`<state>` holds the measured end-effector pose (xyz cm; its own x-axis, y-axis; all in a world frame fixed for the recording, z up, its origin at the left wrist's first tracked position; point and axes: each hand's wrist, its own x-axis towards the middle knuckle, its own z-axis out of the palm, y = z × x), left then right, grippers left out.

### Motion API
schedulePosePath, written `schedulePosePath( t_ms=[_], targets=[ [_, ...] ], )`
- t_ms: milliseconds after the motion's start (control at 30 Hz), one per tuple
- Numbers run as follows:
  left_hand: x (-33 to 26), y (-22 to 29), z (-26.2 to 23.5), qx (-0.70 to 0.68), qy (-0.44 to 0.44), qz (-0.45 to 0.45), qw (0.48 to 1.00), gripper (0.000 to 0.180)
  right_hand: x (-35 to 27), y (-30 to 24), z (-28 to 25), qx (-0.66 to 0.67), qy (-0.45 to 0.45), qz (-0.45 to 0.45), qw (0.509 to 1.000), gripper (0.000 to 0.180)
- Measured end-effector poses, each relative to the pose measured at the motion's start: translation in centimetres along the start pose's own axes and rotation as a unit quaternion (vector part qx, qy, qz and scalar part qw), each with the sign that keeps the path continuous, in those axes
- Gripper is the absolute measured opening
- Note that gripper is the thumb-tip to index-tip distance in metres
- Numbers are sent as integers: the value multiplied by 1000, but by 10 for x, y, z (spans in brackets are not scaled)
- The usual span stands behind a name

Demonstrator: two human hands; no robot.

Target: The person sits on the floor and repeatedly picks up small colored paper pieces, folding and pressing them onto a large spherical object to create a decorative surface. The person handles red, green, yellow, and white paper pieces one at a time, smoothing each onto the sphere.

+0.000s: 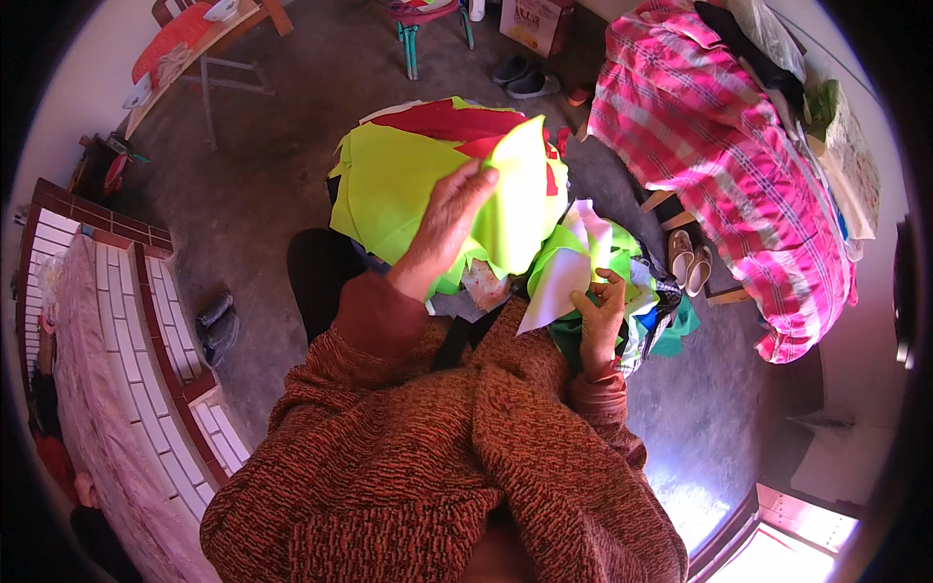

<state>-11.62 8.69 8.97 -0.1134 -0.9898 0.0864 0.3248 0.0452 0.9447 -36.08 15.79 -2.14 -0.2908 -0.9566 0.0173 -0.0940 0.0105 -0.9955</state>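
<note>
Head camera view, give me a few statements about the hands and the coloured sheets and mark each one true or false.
1. The left hand grips the edge of a yellow-green sheet. True.
2. The right hand holds a blue sheet. False: it holds a white sheet.
3. A red sheet lies at the far side of the yellow-green sheet. True.
4. The pink plaid cloth lies across the person's lap. False: it lies off to the person's right, beyond the hands.
5. Both hands hold the same sheet. False: each holds its own.
</note>
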Motion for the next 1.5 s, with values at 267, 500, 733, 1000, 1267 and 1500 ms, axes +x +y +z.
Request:
schedulePosePath(
  t_ms=[267,500,733,1000,1267,1500],
  targets=[
    [25,-38,-56,181,125,54,974,41,-2,-5,3,53,-9,6,999,34],
    [15,-43,-60,294,129,61,945,48,-4,1,-1,79,-6,14,997,30],
    [-5,-26,-28,497,155,266,811,42,-1,2,3,125,2,23,992,37],
    [-27,-77,43,517,-73,268,810,42,-2,-1,1,152,26,48,987,42],
    [-9,-110,45,736,-58,267,620,34,-2,3,-1,173,27,54,983,40],
    [-9,-100,42,612,-73,265,742,16,2,-1,-9,298,-15,110,948,40]
  ],
)
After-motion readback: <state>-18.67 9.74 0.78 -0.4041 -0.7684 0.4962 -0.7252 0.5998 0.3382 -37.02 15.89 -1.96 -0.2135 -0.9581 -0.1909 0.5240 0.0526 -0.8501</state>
